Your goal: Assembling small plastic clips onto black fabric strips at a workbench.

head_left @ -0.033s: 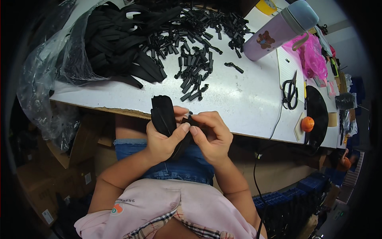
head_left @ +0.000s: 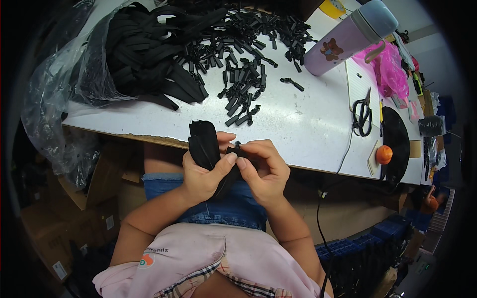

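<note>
A folded bundle of black zipper tape [head_left: 203, 144] stands up out of my left hand [head_left: 206, 171], which is closed around it. More of the tape hangs below my fingers over my lap. One tape end [head_left: 233, 151] pokes out under my left thumb, between the two hands. My right hand [head_left: 262, 166] meets it there, thumb and forefinger pinched on a small dark zipper slider [head_left: 238, 144] at that end. My fingertips cover most of the slider. Both hands are just off the table's front edge, above my lap.
On the white table [head_left: 298, 124] lie a heap of black zipper tapes [head_left: 144, 54] in a clear plastic bag [head_left: 94, 74] and many loose zipper sliders with pulls [head_left: 243, 87]. To the right are a lilac bottle [head_left: 343, 44], black scissors [head_left: 363, 116] and an orange round object [head_left: 383, 155].
</note>
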A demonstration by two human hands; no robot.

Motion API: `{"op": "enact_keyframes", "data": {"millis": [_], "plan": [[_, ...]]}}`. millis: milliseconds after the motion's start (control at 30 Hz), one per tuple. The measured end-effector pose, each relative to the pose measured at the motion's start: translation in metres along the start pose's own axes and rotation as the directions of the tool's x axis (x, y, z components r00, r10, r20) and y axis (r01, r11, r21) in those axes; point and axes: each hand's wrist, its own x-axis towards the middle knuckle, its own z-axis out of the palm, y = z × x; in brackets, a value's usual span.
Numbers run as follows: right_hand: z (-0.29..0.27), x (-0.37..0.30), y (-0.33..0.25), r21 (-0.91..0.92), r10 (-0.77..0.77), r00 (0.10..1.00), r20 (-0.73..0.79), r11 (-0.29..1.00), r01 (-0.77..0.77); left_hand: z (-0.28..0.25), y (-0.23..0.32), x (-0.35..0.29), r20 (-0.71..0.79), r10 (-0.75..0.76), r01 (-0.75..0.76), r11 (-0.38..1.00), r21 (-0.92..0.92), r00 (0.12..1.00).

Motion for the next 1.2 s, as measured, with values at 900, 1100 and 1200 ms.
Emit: {"op": "enact_keyframes", "data": {"millis": [900,1100,1200], "plan": [[-0.001,-0.009,0.004,0.141,0.128,0.987,0.093,0.980,-0.140,-0.006,0.016,0.002,0.163,-0.029,0.014,0.995,0.094,0.986],[-0.007,-0.012,0.003,0.466,0.349,0.901,0.260,0.772,-0.433,-0.011,0.017,0.005,0.240,0.048,-0.104,0.968,0.230,0.970],[-0.004,-0.014,0.004,0.521,0.409,0.862,0.299,0.688,-0.506,-0.014,0.016,0.007,0.291,0.092,-0.173,0.949,0.264,0.952]]}}
